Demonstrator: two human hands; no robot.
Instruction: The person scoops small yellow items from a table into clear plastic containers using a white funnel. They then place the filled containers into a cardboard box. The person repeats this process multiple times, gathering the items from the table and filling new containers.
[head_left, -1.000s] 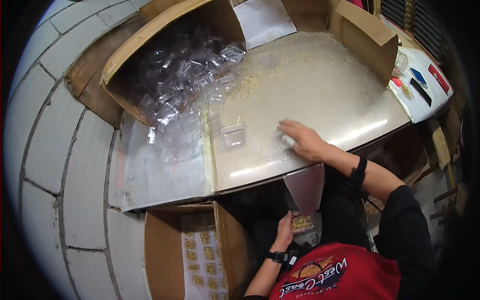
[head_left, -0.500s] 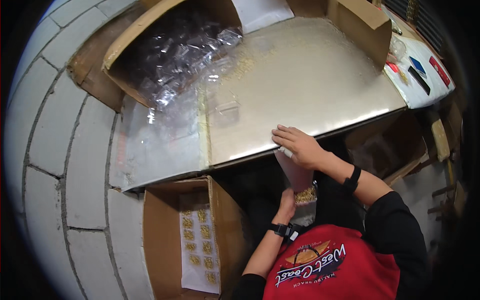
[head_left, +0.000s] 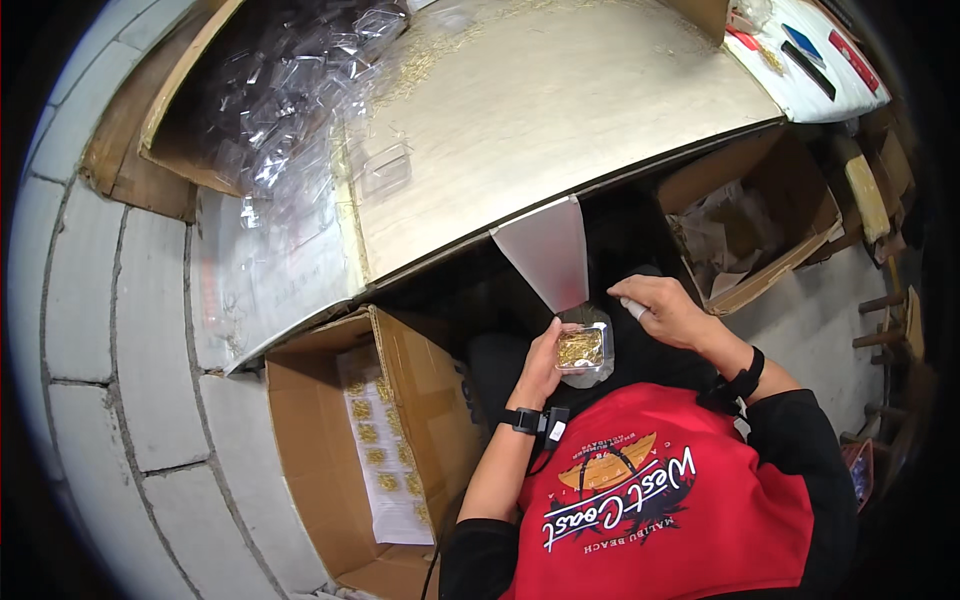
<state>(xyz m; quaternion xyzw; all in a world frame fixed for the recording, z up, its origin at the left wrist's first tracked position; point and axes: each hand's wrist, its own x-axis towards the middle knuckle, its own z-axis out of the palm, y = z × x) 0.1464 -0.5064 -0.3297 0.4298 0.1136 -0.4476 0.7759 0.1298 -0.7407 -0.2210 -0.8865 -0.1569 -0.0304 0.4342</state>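
Note:
My left hand (head_left: 542,362) is closed on the side of a small clear plastic box (head_left: 606,345) in front of my shirt. Small gold-coloured metal pieces (head_left: 580,348) lie inside it, too fine to tell their kind. Just beyond the box, a grey tapering chute (head_left: 550,255) slopes down from the table's front edge, its narrow lower end above the box. To the right of the box, apart from it, is my right hand (head_left: 665,308). Its fingers are curled together, with a white wrap on one; whatever they may hold cannot be made out.
The table (head_left: 520,120) has loose gold pieces (head_left: 425,60) scattered at its far left. Clear plastic boxes (head_left: 290,110) are heaped in a cardboard box at the left. Below stands a carton (head_left: 425,400) holding filled boxes in rows. Another carton (head_left: 755,220) sits under the table's right end.
My right hand has left the chute's upper end and come down to the right of the plastic box. The box now shows more fully in my left hand. The whole view has shifted.

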